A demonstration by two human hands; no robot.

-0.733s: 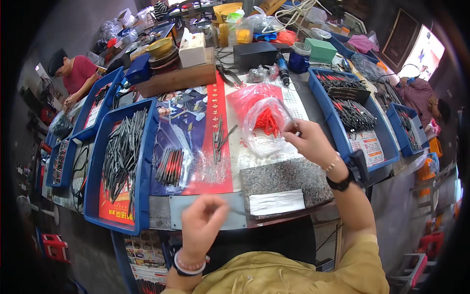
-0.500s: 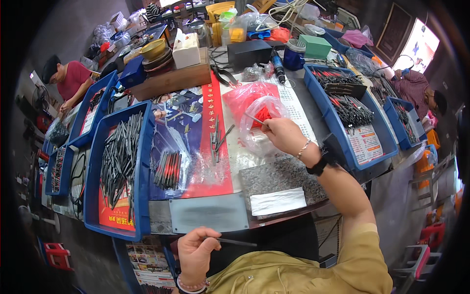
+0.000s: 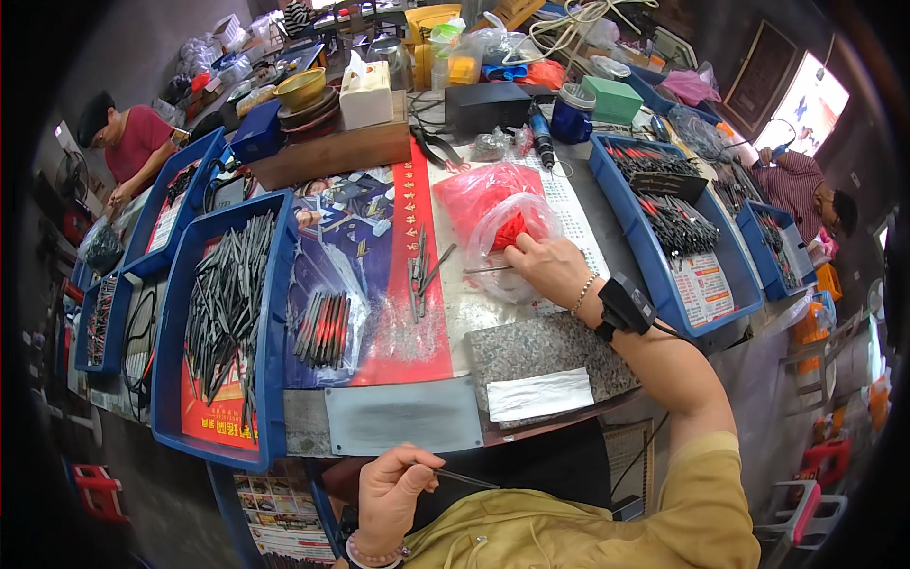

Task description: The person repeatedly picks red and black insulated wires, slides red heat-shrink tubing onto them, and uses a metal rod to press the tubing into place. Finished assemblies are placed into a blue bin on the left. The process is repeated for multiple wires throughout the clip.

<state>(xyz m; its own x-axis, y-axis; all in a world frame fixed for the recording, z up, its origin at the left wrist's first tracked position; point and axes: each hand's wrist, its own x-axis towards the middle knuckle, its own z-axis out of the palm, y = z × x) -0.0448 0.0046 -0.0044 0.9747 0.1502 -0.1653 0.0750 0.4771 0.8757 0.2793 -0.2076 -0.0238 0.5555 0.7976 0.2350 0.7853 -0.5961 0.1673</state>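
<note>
My right hand (image 3: 555, 270) reaches over the middle of the table and pinches a thin metallic rod (image 3: 487, 270), held nearly level. Its fingertips are at the mouth of a clear plastic bag (image 3: 485, 232) with bright red small pieces (image 3: 511, 230) inside; whether they touch these is unclear. Low down, near my lap, my left hand (image 3: 393, 495) is closed on a thin dark stick (image 3: 466, 478) that points right. A bundle of black sticks with red middles (image 3: 323, 329) lies on clear plastic to the left, beside several loose dark sticks (image 3: 418, 275).
A blue tray of black sticks (image 3: 171, 379) stands at the left, another blue tray (image 3: 749, 284) at the right. In front lie a grey plate (image 3: 406, 417), a stone slab (image 3: 550, 343) and a folded white cloth (image 3: 538, 392). Two people work at the far left and right.
My right hand has shifted slightly down, and its rod has swung from slanted to nearly level. My left hand has moved a little to the right with the dark stick.
</note>
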